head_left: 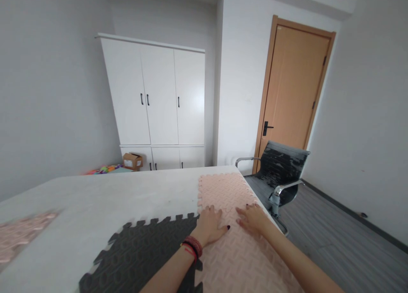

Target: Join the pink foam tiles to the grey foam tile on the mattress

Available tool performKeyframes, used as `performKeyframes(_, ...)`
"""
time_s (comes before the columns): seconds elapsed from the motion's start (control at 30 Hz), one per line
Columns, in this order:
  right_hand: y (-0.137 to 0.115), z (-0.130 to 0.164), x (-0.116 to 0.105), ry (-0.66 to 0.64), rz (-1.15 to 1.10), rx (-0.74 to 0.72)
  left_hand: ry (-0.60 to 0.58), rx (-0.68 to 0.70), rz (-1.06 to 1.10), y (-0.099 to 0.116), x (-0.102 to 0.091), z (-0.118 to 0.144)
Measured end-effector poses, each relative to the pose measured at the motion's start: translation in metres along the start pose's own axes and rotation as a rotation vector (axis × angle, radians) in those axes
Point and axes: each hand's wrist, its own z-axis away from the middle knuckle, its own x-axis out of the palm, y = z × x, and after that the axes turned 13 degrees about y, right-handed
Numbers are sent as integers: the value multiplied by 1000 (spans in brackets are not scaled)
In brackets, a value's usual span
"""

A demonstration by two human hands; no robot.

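My left hand lies with its fingers spread across the left side of pink foam mat tiles, near the seam between a far pink tile and a near pink tile. On the right side of the same tiles rests my right hand, palm down and fingers apart, close to the table's edge. A dark grey foam mat tile with toothed edges sits left of the near pink tile, partly under my left forearm. Whether its teeth lock into the pink one is partly hidden. Both hands grip nothing.
Another pink foam tile, blurred, lies at the left of the white table. A black chair stands by the right edge. Behind are a white cabinet, a cardboard box, colourful items and a wooden door.
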Motion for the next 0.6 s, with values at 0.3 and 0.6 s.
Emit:
performKeyframes(0.3, 0, -8, -2, -24, -48, 83, -21, -75, -27, 12, -3, 8)
performKeyframes(0.6, -35, -10, 23, 66, -193, -48, -6, -118, -93, 18, -2, 5)
